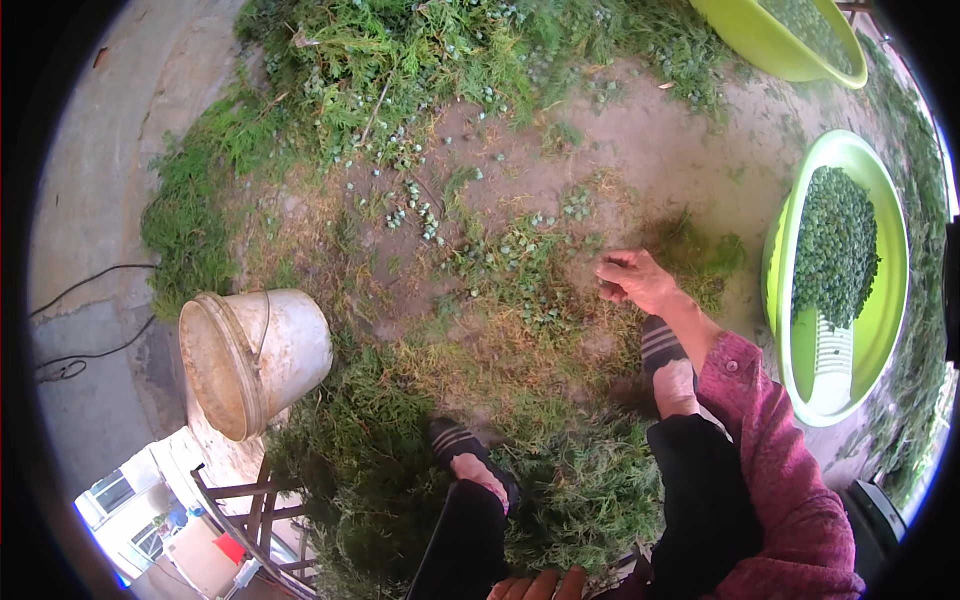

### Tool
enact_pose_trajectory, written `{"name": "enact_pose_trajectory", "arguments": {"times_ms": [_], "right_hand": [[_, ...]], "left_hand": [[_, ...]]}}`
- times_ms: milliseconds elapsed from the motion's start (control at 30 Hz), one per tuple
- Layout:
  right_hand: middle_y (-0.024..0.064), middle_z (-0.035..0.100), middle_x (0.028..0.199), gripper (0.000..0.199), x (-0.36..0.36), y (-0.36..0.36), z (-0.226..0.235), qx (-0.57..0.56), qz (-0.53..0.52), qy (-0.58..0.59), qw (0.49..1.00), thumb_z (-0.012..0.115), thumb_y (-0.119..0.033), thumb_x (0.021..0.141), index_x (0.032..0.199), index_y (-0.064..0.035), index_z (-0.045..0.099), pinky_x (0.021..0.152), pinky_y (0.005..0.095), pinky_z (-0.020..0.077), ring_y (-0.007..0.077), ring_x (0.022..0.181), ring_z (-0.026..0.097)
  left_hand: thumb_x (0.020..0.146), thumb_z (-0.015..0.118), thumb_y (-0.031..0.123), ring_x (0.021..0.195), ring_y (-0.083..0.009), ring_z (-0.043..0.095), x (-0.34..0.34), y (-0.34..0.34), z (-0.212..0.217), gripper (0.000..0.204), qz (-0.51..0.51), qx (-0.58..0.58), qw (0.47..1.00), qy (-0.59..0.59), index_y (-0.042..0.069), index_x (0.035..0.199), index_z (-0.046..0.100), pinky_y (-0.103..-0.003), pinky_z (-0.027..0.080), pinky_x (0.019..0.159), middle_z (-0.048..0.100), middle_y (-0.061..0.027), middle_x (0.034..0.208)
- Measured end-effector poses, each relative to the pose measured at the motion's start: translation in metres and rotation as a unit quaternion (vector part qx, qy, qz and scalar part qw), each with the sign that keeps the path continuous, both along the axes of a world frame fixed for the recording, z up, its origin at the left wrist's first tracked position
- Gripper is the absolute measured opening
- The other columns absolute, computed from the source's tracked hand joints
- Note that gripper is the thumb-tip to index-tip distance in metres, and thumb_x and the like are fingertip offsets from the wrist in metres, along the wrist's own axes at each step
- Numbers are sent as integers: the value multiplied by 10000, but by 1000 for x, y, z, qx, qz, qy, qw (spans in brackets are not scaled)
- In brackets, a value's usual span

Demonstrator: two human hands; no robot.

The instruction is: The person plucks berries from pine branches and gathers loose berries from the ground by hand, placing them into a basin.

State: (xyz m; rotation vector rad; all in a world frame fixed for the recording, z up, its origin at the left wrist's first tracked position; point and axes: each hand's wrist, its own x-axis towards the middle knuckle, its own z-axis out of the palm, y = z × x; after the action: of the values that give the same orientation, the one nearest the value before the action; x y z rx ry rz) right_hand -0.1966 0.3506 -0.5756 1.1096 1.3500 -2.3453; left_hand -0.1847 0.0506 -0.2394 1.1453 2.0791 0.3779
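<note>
My right hand (632, 278) reaches in from the lower right, just above the ground, its fingers curled and drawn together. Whatever they may hold is too small to make out. Beneath and left of it lie scattered sprigs with small bluish-green cones (520, 262). At the lower edge only the fingers of my left hand (540, 586) show, stretched side by side with nothing visible in them. To the right stands a lime-green washboard basin (892, 310), partly filled with a heap of loose green cones (835, 240).
A large pile of cut evergreen branches (400, 70) spreads across the far side. A dirty white bucket (290, 340) lies tipped at left. Another green basin (790, 45) stands far right. More branches (590, 490) surround my feet. A black cable (95, 355) runs over the concrete.
</note>
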Motion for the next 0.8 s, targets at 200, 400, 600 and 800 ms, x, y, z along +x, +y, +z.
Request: {"name": "enact_pose_trajectory", "arguments": {"times_ms": [200,400,600,800], "right_hand": [[98,649,922,395,17,-10,11,-220,-78,44,971,622,-338,848,1073,-16,578,597,249,519,186,757,651],[147,629,1027,331,10,-14,37,-255,-57,89,961,560,-133,868,1163,16,536,636,272,530,207,801,655],[92,657,901,279,0,-48,84,-156,188,115,963,557,-144,878,1129,-24,574,650,233,529,129,765,638],[95,632,769,279,2,-120,166,-199,510,321,773,533,-167,877,1101,-4,567,587,281,488,131,654,601]], "left_hand": [[634,686,200,783,-257,584,4,-3,0,488,8,-6,1000,1,59,1080,546,-374,474,699,575,-109,956],[628,689,192,788,-259,585,7,-4,1,483,10,-1,1000,8,54,1070,552,-374,473,704,579,-109,945],[626,692,168,801,-276,585,12,0,11,501,38,-34,999,12,64,1093,543,-388,476,690,579,-123,956],[654,714,115,884,-342,581,13,9,10,602,163,-9,984,71,65,1208,483,-419,492,712,559,-171,1061]]}}
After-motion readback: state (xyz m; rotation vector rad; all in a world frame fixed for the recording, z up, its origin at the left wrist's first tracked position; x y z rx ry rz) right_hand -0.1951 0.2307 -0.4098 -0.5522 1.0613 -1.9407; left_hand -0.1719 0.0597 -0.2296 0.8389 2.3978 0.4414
